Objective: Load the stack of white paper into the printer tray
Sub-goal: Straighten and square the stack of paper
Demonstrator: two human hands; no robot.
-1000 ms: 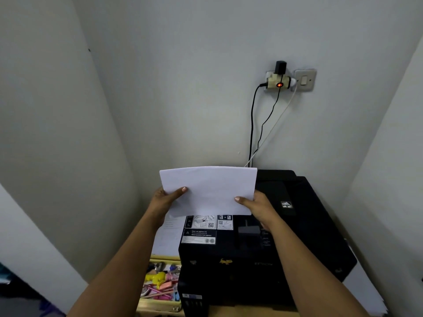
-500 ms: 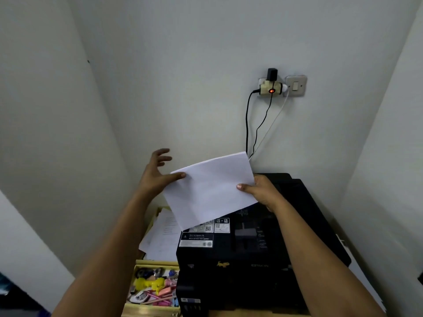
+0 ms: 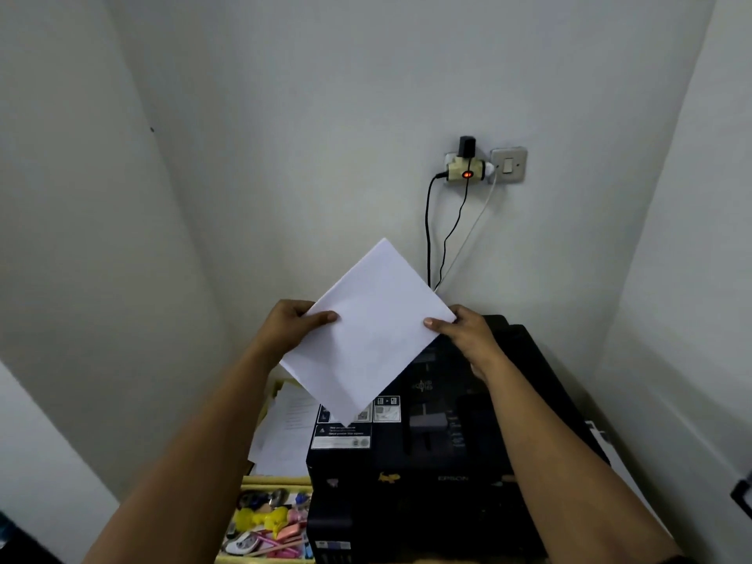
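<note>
Pale, bare walls (image 3: 325, 116) close in on three sides of a narrow nook, and on the back wall, up above the printer (image 3: 427, 462), sit a light switch (image 3: 508, 164) and a plug adapter (image 3: 466, 171) with a small red light, with black and white cables (image 3: 428, 238) dropping from it behind the printer. The black printer fills the lower middle, with white labels on its top left part and a yellow sticker on its front edge. To the left of the printer lie some loose printed sheets (image 3: 287, 433), and nearer the camera on that same side stands a yellow tray (image 3: 268, 480) of small coloured odds and ends. The stack of white paper (image 3: 366, 331) is held up in the air over the back left part of the printer, turned like a diamond with one corner pointing up and one pointing down at the labels. The left hand (image 3: 291, 325) grips its left corner, thumb on the front face, and the right hand (image 3: 464, 333) pinches its right corner the same way. Half a second ago the stack lay at a gentler slant and the left hand was spread with fingers lifted off it; now the stack has been turned further round and the left hand has closed on it.
</note>
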